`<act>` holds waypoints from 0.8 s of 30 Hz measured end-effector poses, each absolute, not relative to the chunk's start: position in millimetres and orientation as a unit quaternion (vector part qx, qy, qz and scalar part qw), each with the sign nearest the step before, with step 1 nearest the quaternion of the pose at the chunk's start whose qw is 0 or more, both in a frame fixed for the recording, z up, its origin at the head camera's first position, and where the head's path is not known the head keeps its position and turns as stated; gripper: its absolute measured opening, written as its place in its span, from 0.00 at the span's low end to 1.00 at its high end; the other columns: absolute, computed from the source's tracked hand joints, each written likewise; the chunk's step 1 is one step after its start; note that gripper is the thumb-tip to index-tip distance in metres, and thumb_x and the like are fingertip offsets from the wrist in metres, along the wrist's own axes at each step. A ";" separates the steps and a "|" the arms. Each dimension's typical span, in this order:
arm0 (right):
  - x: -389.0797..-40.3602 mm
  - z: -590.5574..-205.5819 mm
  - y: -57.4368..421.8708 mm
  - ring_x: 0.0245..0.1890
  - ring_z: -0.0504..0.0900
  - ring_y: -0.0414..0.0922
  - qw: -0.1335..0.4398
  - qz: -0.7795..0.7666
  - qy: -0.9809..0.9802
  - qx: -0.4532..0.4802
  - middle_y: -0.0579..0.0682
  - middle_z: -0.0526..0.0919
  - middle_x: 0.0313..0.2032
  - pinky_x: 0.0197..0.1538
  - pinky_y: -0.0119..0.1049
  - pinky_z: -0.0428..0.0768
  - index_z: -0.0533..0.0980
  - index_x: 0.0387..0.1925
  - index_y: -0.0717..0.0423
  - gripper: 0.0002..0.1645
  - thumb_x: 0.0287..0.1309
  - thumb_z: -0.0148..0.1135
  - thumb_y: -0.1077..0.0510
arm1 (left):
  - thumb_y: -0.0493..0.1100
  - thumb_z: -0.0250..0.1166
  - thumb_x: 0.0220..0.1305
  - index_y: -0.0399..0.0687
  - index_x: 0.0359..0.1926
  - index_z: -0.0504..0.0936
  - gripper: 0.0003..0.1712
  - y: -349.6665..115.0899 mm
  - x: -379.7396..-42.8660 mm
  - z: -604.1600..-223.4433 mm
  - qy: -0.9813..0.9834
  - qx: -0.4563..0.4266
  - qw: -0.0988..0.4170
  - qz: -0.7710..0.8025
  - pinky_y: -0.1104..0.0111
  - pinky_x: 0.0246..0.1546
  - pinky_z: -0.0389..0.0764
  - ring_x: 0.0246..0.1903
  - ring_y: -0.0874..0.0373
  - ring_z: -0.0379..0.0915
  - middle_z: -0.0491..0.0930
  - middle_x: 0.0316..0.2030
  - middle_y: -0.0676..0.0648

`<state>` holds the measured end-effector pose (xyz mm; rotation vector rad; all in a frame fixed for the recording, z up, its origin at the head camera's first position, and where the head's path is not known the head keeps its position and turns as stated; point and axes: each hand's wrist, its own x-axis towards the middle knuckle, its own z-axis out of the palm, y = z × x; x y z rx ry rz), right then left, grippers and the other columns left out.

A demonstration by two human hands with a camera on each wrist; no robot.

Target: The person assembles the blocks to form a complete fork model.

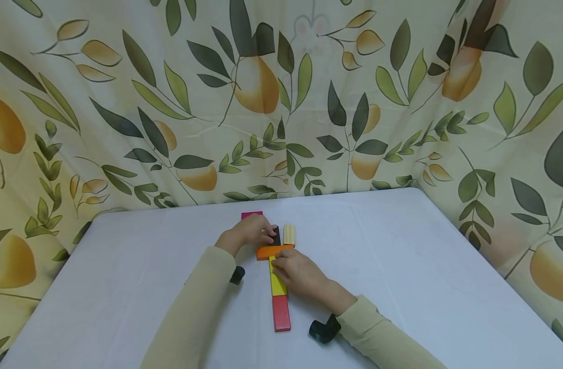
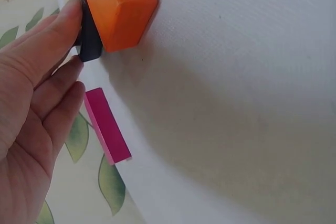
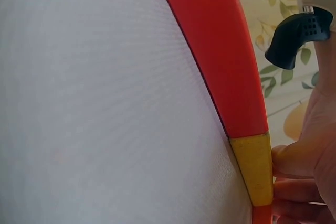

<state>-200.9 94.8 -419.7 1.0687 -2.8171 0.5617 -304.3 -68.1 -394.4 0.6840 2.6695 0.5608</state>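
Note:
In the head view, my left hand (image 1: 251, 230) holds a black block (image 1: 276, 236) with bent fingers at its left side. The black block (image 2: 90, 38) stands against the orange block (image 2: 123, 14) in the left wrist view. My right hand (image 1: 301, 274) has its fingers bent over the upper end of a yellow block (image 1: 277, 284), with the fingertips close to the orange block (image 1: 274, 252). A red block (image 1: 281, 313) continues the line below the yellow one. Beside the black block, at the far side of the orange block, lies a pale cream block (image 1: 289, 234).
A magenta block (image 1: 251, 214) lies apart, beyond my left hand. White cloth covers the table (image 1: 378, 246). A curtain with fruit and leaves (image 1: 281, 102) hangs behind it. Each wrist carries a black device (image 1: 325, 329).

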 end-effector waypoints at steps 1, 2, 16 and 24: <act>-200.9 -419.8 94.9 0.38 0.73 0.42 0.038 0.184 -0.919 0.348 0.48 0.77 0.35 0.45 0.31 0.76 0.81 0.41 0.59 0.12 0.56 0.62 0.58 | 0.42 0.67 0.54 0.49 0.43 0.85 0.13 -68.0 -304.4 -394.4 0.936 0.241 0.164 0.195 0.66 0.49 0.73 0.45 0.57 0.71 0.79 0.45 0.50; -200.9 -420.1 95.0 0.38 0.73 0.42 0.039 0.184 -0.918 0.348 0.48 0.77 0.35 0.45 0.31 0.76 0.81 0.41 0.59 0.12 0.56 0.62 0.58 | 0.42 0.67 0.54 0.49 0.42 0.85 0.13 -68.0 -304.4 -394.2 0.936 0.242 0.164 0.194 0.66 0.49 0.73 0.45 0.57 0.71 0.79 0.44 0.50; -202.8 -423.8 95.8 0.39 0.73 0.42 0.039 0.187 -0.917 0.351 0.48 0.77 0.36 0.46 0.31 0.76 0.81 0.41 0.59 0.12 0.56 0.62 0.58 | 0.42 0.67 0.55 0.49 0.41 0.85 0.11 -64.0 -297.5 -388.7 0.946 0.234 0.156 0.163 0.64 0.50 0.72 0.44 0.56 0.70 0.78 0.42 0.50; -202.2 -423.4 96.0 0.39 0.73 0.42 0.044 0.189 -0.915 0.353 0.48 0.77 0.35 0.46 0.31 0.76 0.81 0.41 0.60 0.12 0.56 0.62 0.58 | 0.41 0.66 0.56 0.49 0.42 0.85 0.11 -63.1 -295.5 -387.8 0.947 0.235 0.152 0.157 0.64 0.51 0.71 0.45 0.55 0.70 0.78 0.43 0.49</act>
